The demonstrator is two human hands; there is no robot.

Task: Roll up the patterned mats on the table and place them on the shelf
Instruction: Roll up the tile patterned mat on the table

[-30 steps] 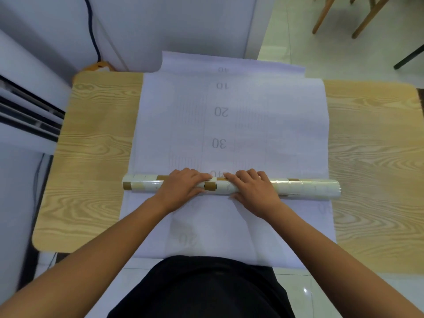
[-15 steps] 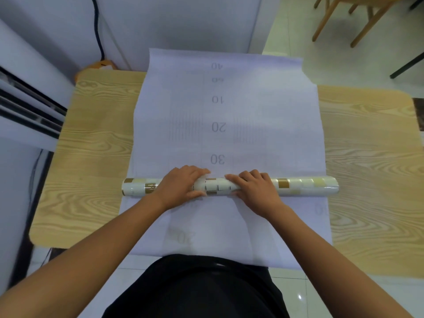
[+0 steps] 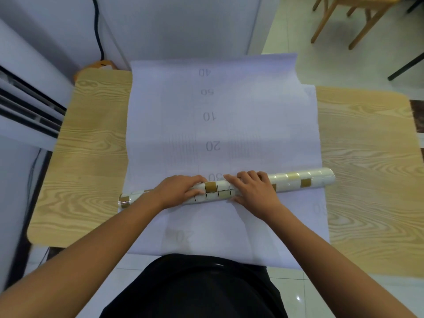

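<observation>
A patterned mat lies face down on the wooden table point(image 3: 91, 145), its white backing point(image 3: 252, 125) printed with grey numbers. Its near part is wound into a roll point(image 3: 298, 180) of cream and brown tile pattern, lying across the sheet with the right end slightly farther away. My left hand point(image 3: 179, 189) grips the roll left of its middle, fingers curled over the top and thumb on the near side. Just right of the middle, my right hand point(image 3: 254, 191) holds it the same way. Another white sheet point(image 3: 206, 230) lies under the roll and hangs over the near edge.
A white wall unit with dark slots point(image 3: 27, 111) stands close on the left. A black cable point(image 3: 97, 26) runs down the wall behind the table. Wooden chair legs point(image 3: 344, 19) stand on the tiled floor at the back right.
The roll has advanced over the backing and now covers part of the "30". More of the far end has slid onto the table. The roll's right end has swung slightly away.
</observation>
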